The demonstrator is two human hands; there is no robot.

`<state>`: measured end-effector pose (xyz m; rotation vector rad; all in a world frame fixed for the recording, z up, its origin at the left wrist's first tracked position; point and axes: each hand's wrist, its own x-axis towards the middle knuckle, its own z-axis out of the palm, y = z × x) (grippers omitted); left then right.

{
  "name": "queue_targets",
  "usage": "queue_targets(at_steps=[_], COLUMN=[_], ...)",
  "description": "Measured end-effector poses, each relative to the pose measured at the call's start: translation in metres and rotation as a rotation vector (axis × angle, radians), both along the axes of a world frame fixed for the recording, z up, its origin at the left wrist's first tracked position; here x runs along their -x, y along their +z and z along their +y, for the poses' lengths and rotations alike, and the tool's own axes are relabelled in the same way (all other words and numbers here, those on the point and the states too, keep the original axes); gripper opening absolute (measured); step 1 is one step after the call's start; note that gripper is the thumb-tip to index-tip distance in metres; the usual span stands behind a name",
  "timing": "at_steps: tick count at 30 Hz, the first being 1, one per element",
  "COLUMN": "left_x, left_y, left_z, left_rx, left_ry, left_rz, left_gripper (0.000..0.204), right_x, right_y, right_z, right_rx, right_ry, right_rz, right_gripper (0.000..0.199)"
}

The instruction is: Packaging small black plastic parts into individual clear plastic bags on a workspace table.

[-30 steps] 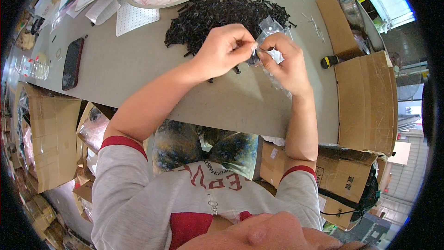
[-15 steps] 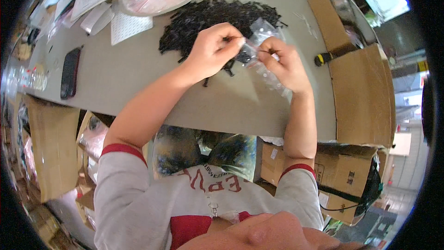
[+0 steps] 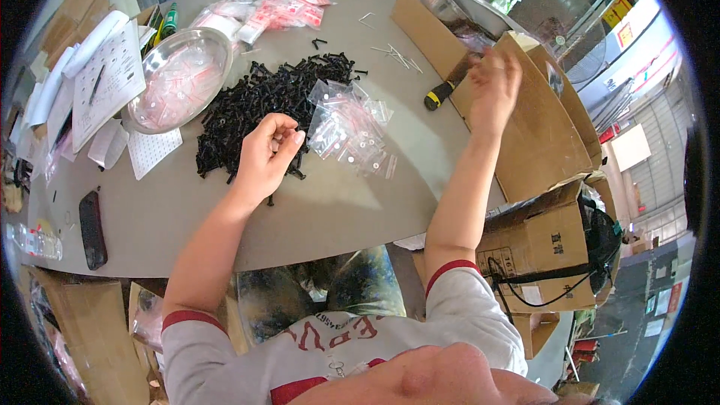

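A black phone (image 3: pixel 92 229) lies beside a steel bowl (image 3: pixel 178 77).

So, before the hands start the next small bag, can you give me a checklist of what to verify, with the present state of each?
1. Black screws within reach of the left hand: ok, the pile lies just beyond it.
2. Left hand free: cannot tell, the fingers are curled, maybe around something small.
3. Small clear bags at hand: ok, a loose heap lies beside the screws.
4. Right hand ready: not ok, it is raised over the cardboard box, away from the bags.
5. Steel bowl in place: ok, left of the pile.
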<state>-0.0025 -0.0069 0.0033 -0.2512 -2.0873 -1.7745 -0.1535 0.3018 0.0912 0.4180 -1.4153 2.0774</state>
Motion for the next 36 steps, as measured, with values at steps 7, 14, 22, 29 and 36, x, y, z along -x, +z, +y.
queue_targets(at_steps=[7, 14, 22, 29, 36], left_x=[0.007, 0.007, 0.003, 0.007, 0.007], left_y=[0.001, 0.0, 0.0, -0.011, 0.0], left_z=[0.0, 0.003, 0.001, 0.004, -0.009], left_rx=[0.027, 0.054, 0.12, 0.045, -0.358], left_ry=[-0.018, -0.05, -0.062, -0.003, -0.092], left_rz=[-0.005, -0.04, -0.054, -0.074, -0.191], left_gripper=[0.015, 0.016, 0.018, 0.05, 0.015], right_x=[0.002, -0.006, -0.024, -0.062, -0.063], right_y=[-0.036, -0.059, -0.047, -0.025, -0.043], right_z=[-0.043, -0.081, -0.088, -0.116, -0.132], right_rx=[-1.759, -1.9, -1.722, -1.565, -1.401], right_ry=[0.608, 0.669, 0.411, 0.402, 0.599], right_rz=[-0.427, -0.214, -0.249, -0.202, 0.107], right_gripper=[0.034, 0.027, 0.029, 0.039, 0.031])
